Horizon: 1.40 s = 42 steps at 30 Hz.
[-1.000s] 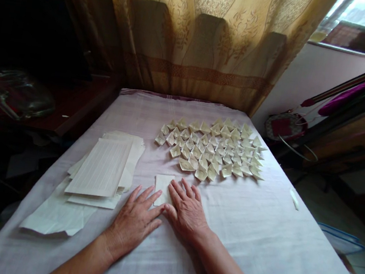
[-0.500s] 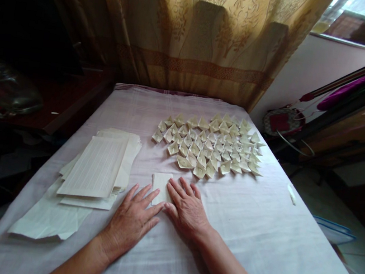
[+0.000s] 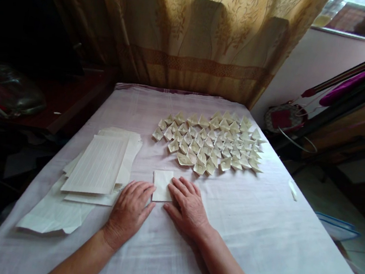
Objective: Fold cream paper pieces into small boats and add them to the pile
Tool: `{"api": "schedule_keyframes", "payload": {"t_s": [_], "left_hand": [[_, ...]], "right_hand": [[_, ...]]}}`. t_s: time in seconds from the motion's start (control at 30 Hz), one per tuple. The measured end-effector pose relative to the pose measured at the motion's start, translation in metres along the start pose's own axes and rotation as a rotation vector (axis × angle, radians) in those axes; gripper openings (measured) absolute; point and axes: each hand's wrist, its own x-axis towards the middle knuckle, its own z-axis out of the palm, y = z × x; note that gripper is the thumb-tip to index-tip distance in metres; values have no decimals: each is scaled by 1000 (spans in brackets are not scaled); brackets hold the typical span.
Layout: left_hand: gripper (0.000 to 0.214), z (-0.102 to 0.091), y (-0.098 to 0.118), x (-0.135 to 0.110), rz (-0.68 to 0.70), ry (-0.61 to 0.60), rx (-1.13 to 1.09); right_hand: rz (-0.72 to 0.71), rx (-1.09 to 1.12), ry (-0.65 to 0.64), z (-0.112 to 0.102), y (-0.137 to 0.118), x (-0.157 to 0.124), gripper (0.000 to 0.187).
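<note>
Resting palm-down on the cloth (image 3: 256,239), both hands flank a small folded paper (image 3: 162,185) that lies flat near the middle of the table. The left hand (image 3: 129,209) sits just left of the paper, its fingers loosely curled and close together, fingertips at the paper's near left edge; whether they touch it is hard to tell. The right hand (image 3: 189,206) lies just right of the paper with fingers stretched out and slightly spread, the index fingertip against the paper's right edge. Neither hand grips anything.

Left of the hands lies a stack of sheets (image 3: 100,166), the top one lined, fanned over more sheets that spread toward the near left corner. Beyond the paper, on the far right part of the cloth, a dense cluster of folded pieces (image 3: 209,143) sits in rough rows, each touching or nearly touching its neighbours. A small white scrap (image 3: 292,190) lies apart near the right edge. A patterned curtain (image 3: 198,34) hangs behind the table's far end.
</note>
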Motion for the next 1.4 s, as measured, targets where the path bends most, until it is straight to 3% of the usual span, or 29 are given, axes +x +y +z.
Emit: {"api": "schedule_keyframes", "payload": {"t_s": [0.2, 0.5, 0.77, 0.97, 1.2, 1.4], "left_hand": [[27, 1, -1, 2, -79, -4, -20], [27, 2, -1, 2, -69, 17, -29], [27, 0, 0, 2, -61, -24, -38], [23, -1, 2, 3, -60, -59, -26], [22, -3, 2, 5, -51, -62, -30], [23, -2, 3, 4, -56, -56, -30]], "right_hand": [[-17, 2, 65, 2, -3, 0, 35], [-94, -13, 183, 3, -4, -2, 22], [-27, 12, 267, 10, -3, -2, 26], [-4, 48, 359, 16, 0, -4, 62], [-25, 119, 379, 12, 10, -9, 44], [-7, 51, 359, 13, 27, -16, 47]]}}
